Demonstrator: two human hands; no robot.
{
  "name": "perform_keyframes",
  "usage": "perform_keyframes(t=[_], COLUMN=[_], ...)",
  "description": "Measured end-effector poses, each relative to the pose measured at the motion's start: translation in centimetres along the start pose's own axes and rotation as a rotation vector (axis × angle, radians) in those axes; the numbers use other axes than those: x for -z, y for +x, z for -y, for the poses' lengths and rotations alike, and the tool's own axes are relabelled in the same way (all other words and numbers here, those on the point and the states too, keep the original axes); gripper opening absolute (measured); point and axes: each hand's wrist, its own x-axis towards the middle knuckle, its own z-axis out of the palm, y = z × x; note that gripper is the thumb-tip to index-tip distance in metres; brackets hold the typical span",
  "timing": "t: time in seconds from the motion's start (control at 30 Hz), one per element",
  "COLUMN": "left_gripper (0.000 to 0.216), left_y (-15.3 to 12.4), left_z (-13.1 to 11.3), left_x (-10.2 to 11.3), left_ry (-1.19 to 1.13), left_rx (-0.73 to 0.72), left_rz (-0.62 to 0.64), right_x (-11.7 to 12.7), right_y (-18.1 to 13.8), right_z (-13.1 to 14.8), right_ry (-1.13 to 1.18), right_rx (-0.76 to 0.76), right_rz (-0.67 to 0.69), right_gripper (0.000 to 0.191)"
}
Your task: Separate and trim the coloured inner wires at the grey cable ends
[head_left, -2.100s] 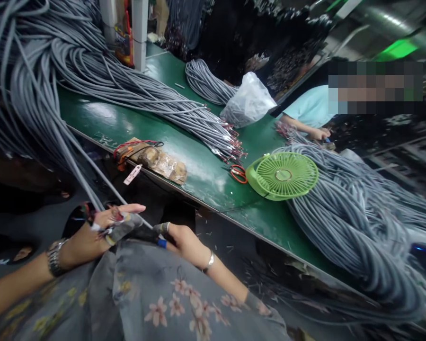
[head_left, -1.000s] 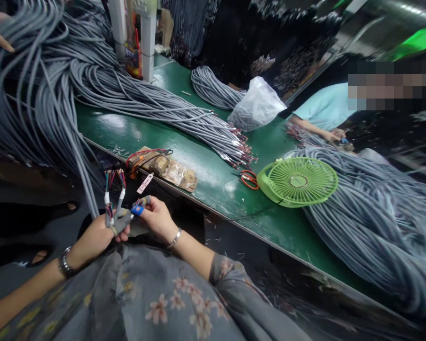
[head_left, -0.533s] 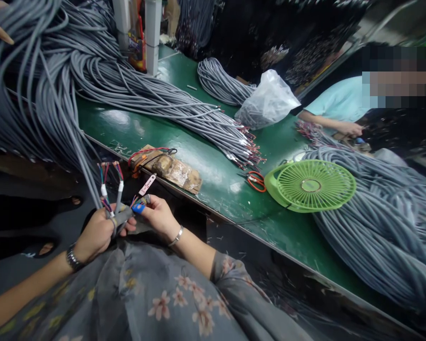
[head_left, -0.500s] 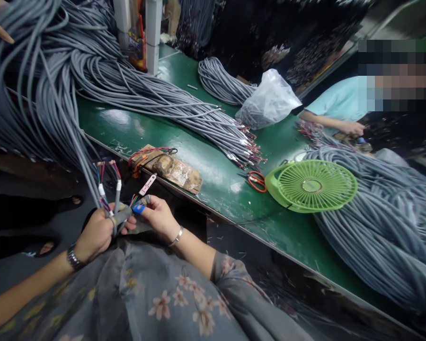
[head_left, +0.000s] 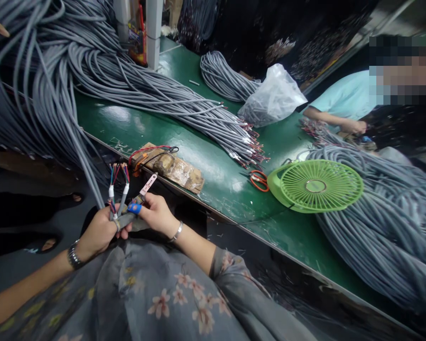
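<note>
My left hand is closed around several grey cables whose stripped ends fan out in coloured wires above my fist. My right hand pinches the tip of another grey cable, its thumb wrapped in blue tape. Both hands meet over my lap, just below the front edge of the green table. The cables run up from my left hand to a large grey cable bundle at the left.
On the table lie a brown taped block with red wires, orange scissors, a green fan, a plastic bag and more cable bundles. Another person in a light blue shirt works at the far right.
My hands came together and rose from my lap; the cable ends now stand upright in my left fist. In the last half second the hands hardly moved.
</note>
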Motion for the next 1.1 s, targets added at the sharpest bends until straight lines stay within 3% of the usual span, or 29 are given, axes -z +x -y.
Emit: perform_keyframes(t=[0.13,0.33,0.63,0.87,1.1], left_gripper=[0.028,0.032,0.025,0.037,0.034], left_y=[-0.1,-0.1,-0.2,-0.1,-0.1], left_z=[0.2,0.2,-0.3,0.3,-0.2], left_x=[0.1,-0.1,0.0,0.1,-0.2], left_ry=[-0.004,-0.05,0.112,-0.112,-0.144], left_rx=[-0.008,-0.037,0.008,0.005,-0.063], left_rz=[-0.011,-0.072,0.139,-0.029,-0.137], right_x=[0.3,0.0,-0.6,-0.7,-0.7], right_y=[-0.4,-0.8,-0.7,-0.7,-1.4], right_z=[0.2,-0.4,0.3,-0.5,-0.8], right_ry=[0.024,0.142,0.125,0.194,0.192], right_rx=[0.032,-0.086,-0.069,-0.113,-0.024], right_rz=[0.024,-0.009,-0.007,-0.055,-0.096], right_gripper=[0.047,0.044,0.052,0.057,0.05])
